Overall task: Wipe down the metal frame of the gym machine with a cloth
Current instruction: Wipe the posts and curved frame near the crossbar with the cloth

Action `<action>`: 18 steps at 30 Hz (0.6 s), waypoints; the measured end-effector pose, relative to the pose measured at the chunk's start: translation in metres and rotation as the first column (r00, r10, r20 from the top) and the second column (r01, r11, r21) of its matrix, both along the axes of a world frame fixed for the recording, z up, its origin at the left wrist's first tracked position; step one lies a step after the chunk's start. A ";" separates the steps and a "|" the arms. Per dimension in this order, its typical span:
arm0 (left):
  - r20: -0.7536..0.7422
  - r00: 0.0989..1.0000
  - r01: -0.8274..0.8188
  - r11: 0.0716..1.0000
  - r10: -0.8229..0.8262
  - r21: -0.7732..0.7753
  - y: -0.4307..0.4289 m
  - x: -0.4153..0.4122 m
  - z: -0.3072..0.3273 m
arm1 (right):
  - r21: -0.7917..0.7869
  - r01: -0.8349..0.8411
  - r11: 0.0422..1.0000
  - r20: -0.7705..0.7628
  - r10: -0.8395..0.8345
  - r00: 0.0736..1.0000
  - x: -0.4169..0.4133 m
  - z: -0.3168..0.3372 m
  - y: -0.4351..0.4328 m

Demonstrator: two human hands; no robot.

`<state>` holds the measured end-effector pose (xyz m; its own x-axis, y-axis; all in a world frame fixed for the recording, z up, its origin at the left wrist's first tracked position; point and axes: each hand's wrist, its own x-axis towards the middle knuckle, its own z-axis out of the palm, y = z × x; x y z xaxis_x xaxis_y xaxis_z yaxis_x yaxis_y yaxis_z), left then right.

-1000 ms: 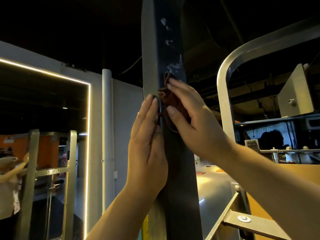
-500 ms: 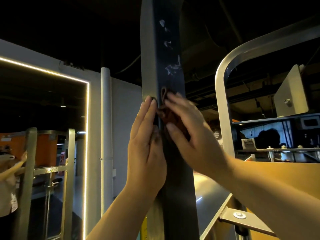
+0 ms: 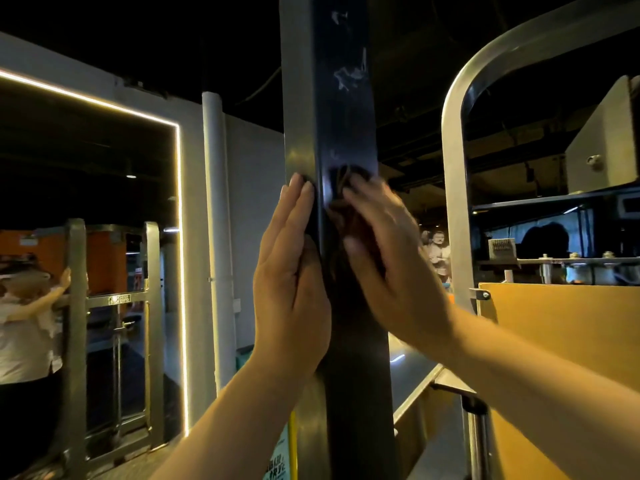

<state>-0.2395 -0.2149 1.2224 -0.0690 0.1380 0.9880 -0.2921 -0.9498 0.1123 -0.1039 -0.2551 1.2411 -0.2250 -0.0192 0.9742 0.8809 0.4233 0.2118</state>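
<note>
– So what does the head camera show?

– The person's left hand (image 3: 291,282) lies flat against the left side of the dark metal post (image 3: 346,126), fingers straight, gripping nothing. The right hand (image 3: 391,258), blurred, presses a dark cloth (image 3: 341,187) onto the post's front face, fingers spread and nearly straight.

– Which step, then?

– Mid-wipe, probably. Higher on the post sit white smudges (image 3: 349,76), so the next stroke likely needs the cloth carried upward under firm pressure.
</note>
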 end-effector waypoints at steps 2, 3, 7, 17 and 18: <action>0.003 1.000 -0.006 1.000 0.006 -0.004 0.000 0.001 -0.005 | -0.022 0.008 1.000 0.058 -0.006 0.998 0.006 -0.046 0.001; 0.006 1.000 -0.014 1.000 0.014 -0.005 0.001 0.002 -0.007 | -0.046 0.031 0.998 0.093 -0.026 0.995 0.010 -0.067 -0.002; 0.013 0.997 -0.078 0.997 0.078 0.011 0.002 0.001 -0.010 | -0.033 0.263 0.964 0.399 -0.229 0.888 0.032 -0.095 -0.017; 0.000 0.998 -0.061 0.998 0.061 0.006 0.002 -0.005 -0.002 | -0.038 -0.026 0.999 0.018 0.027 0.999 -0.016 -0.026 -0.007; 0.004 0.997 -0.082 0.996 0.082 0.018 0.001 -0.009 0.001 | -0.038 -0.018 0.999 0.057 0.020 0.998 -0.013 -0.038 -0.007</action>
<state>-0.2481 -0.2136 1.2231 -0.0823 0.1140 0.9901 -0.2133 -0.9724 0.0943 -0.1174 -0.2619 1.2028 -0.2805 0.0121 0.9598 0.8595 0.4484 0.2456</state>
